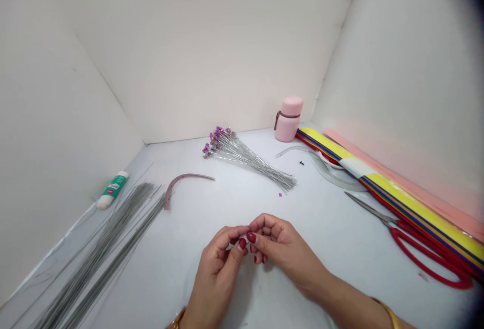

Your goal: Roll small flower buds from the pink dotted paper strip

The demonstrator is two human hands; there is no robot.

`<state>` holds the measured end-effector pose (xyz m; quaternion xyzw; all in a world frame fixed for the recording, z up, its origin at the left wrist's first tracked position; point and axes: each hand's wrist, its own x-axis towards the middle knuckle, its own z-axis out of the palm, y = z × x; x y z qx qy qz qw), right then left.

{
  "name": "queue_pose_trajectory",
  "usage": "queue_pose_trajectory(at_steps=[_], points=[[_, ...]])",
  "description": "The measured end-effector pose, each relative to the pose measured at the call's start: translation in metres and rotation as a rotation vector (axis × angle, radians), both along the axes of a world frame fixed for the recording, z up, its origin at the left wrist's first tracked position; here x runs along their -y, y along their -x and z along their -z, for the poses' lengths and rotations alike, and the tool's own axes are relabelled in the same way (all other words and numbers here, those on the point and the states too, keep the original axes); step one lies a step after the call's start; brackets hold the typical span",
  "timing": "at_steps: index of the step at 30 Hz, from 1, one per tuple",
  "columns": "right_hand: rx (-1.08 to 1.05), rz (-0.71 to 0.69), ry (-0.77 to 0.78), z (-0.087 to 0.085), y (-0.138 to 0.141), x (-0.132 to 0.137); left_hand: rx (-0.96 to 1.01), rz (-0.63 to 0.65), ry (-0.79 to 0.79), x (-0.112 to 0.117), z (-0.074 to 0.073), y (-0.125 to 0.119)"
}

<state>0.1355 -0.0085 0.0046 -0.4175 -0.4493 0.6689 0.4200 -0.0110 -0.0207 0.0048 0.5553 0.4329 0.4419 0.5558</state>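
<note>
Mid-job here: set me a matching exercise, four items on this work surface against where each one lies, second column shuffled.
Items:
1. Red-handled scissors
2. Glue stick
3. Pink bottle
4. Bunch of purple-tipped silver wires

Places:
A. Standing against the back wall
B. Lying by the left wall
C. Lying mid-surface, in front of the back wall
D. Lying at right, beside the striped paper strips

Pairs: 1-D, 2-B, 3-A, 4-C

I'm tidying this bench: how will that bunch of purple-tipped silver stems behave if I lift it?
The silver stems look thin and light, so they will probably flex rather than stay rigid. They lie fanned, apparently untied, so they may spread or slip apart. The purple tips look small and might snag on each other.
</note>
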Motion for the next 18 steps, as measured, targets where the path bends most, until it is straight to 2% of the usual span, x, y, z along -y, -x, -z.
queue_pose_trajectory(at_steps=[5, 9, 15, 18], points=[[0.082, -0.009, -0.008, -0.0030, 0.0008, 0.0013, -0.028, -0.085, 0.066, 0.0018, 0.0066, 0.0007], [0.109, -0.030, -0.010, -0.0032, 0.0008, 0.0031, -0.070, -0.060, 0.071, 0.0002, 0.0058, 0.0013], [0.001, 0.021, 0.023, 0.0005, 0.0019, 0.0020, 0.133, -0.061, 0.202, -0.0042, 0.0043, 0.0007], [0.046, 0.009, 0.000, 0.0000, 0.0026, 0.0028, 0.151, -0.108, 0.258, -0.0055, 0.0040, -0.0001]])
